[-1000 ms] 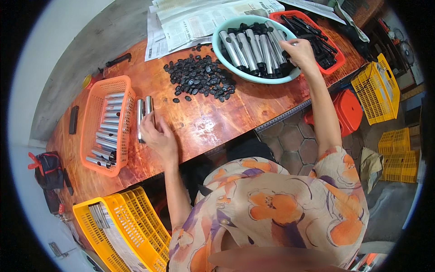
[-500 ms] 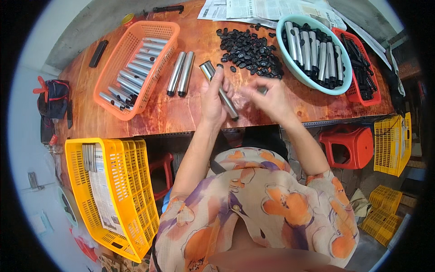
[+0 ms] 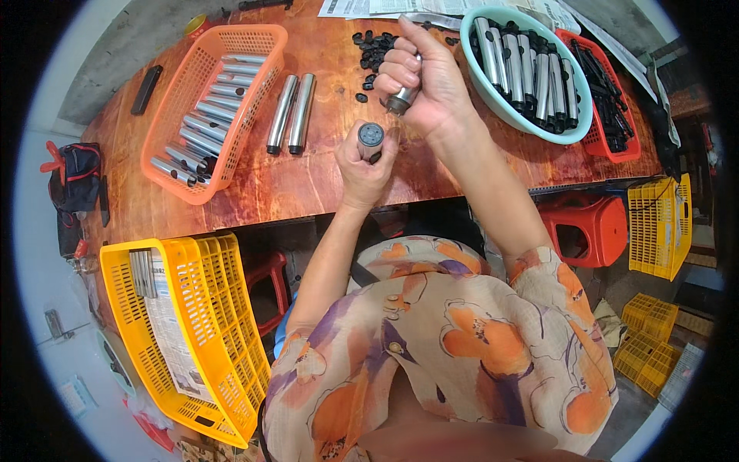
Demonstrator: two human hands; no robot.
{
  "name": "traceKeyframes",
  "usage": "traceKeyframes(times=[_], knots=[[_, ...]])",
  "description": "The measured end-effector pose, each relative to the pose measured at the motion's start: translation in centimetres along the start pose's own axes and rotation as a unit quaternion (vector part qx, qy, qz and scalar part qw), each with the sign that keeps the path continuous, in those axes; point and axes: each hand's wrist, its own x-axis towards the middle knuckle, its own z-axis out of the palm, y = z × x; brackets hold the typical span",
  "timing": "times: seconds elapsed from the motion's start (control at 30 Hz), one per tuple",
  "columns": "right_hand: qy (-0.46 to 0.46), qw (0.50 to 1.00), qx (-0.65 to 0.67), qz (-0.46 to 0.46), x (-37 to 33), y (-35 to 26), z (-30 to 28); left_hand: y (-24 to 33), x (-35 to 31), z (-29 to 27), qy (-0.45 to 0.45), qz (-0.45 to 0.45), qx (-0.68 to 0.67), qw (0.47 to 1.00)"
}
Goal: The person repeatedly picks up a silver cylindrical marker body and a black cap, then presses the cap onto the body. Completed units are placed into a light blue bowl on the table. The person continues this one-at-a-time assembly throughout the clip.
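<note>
My left hand (image 3: 360,175) is wrapped round a silver metal tube (image 3: 371,137), its round black end cap facing up. Just above and to the right, my right hand (image 3: 440,85) is raised in a fist round a silver cylinder (image 3: 403,100) with a dark lower end. My fingers hide most of that cylinder, so its full shape cannot be made out. A gap separates it from the capped tube. Left of my hands, two silver tubes (image 3: 295,115) lie side by side on the table. Small black plastic pieces (image 3: 374,52) are scattered behind my right hand, which partly covers them.
An orange basket (image 3: 154,131) of tubes stands at left. At right are a pale blue basin (image 3: 531,135) of tubes and a red basket (image 3: 627,152) of black parts. Below the table (image 3: 254,181) edge stand a yellow crate (image 3: 181,331) and a red stool (image 3: 596,231).
My right hand has risen and closed round the silver cylinder. My left hand has turned its tube so the black cap faces up. The view has shifted slightly.
</note>
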Motion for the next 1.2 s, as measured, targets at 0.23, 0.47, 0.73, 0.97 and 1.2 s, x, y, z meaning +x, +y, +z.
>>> traceKeyframes(times=[0.23,0.47,0.73,0.97,1.2], knots=[[0.046,0.998,0.039,0.036,0.4,1.2,-0.3,0.7,0.1,-0.1,-0.001,0.011,0.027,1.0],[0.06,0.996,0.038,0.048,0.7,1.8,0.0,0.6,0.2,-0.2,-0.008,0.006,0.023,1.0],[0.069,0.995,0.045,0.055,0.7,2.0,0.5,0.8,0.7,-0.7,-0.039,-0.011,-0.023,0.999],[0.06,0.988,0.091,0.109,1.0,1.8,0.2,0.7,1.0,-0.9,-0.061,-0.028,-0.052,0.996],[0.034,0.996,0.046,0.07,0.7,1.6,0.5,0.7,1.0,-1.1,-0.066,-0.015,-0.025,0.997]])
